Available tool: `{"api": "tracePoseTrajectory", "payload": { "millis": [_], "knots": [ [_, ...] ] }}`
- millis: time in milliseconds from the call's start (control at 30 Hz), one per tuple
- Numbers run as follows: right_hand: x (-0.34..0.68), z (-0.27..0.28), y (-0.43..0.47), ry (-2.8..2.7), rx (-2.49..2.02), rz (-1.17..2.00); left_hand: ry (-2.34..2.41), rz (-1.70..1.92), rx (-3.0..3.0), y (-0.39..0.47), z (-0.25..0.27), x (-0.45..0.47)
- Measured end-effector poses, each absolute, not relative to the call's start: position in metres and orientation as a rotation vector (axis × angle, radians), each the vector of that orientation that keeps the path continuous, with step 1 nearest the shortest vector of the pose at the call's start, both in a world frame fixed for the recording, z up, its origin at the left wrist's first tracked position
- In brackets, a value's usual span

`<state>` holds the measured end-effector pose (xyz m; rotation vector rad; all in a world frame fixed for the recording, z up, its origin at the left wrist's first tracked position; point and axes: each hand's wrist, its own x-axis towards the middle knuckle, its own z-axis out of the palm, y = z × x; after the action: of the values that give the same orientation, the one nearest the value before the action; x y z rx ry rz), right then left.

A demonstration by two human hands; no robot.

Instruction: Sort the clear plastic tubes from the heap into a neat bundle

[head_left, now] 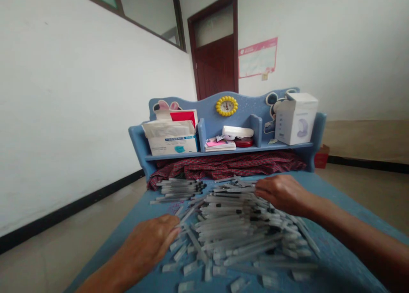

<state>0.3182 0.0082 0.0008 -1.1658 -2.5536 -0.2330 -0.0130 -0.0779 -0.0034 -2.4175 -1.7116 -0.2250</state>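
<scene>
A large heap of translucent pens [226, 229], some with black parts, covers the middle of the blue desk [121, 250]. Loose clear pen caps [191, 267] are scattered along its near and left edges. At the left of the heap is my left hand [153, 235], its fingers closed together beside the caps; what they pinch is too blurred to name. My right hand [283, 193] reaches over the far right of the pile with fingers curled down, and what is in them is hidden. Farther back on the left, a neater bundle of pens [179, 187] lies with dark tips pointing right.
Behind the pens, a crumpled red checked cloth [223, 166] lies under the desk's blue shelf [204, 153]. On that shelf stand a mask box [172, 142], stacked papers [220, 145], a red round case [243, 143] and a tall white box [295, 120]. A yellow clock [226, 106] decorates the backboard.
</scene>
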Motion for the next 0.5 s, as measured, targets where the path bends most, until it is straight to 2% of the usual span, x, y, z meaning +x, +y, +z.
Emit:
{"api": "tracePoseTrajectory", "payload": {
  "millis": [267, 500],
  "knots": [
    [0.272, -0.011, 0.029, -2.605, -1.127, -0.511, -1.865, 0.064, -2.377, -0.069, -0.017, -0.003],
    [0.276, -0.025, 0.033, -2.572, -1.124, -0.606, -1.879, -0.04, -2.414, -0.073, -0.017, -0.012]
  ]
}}
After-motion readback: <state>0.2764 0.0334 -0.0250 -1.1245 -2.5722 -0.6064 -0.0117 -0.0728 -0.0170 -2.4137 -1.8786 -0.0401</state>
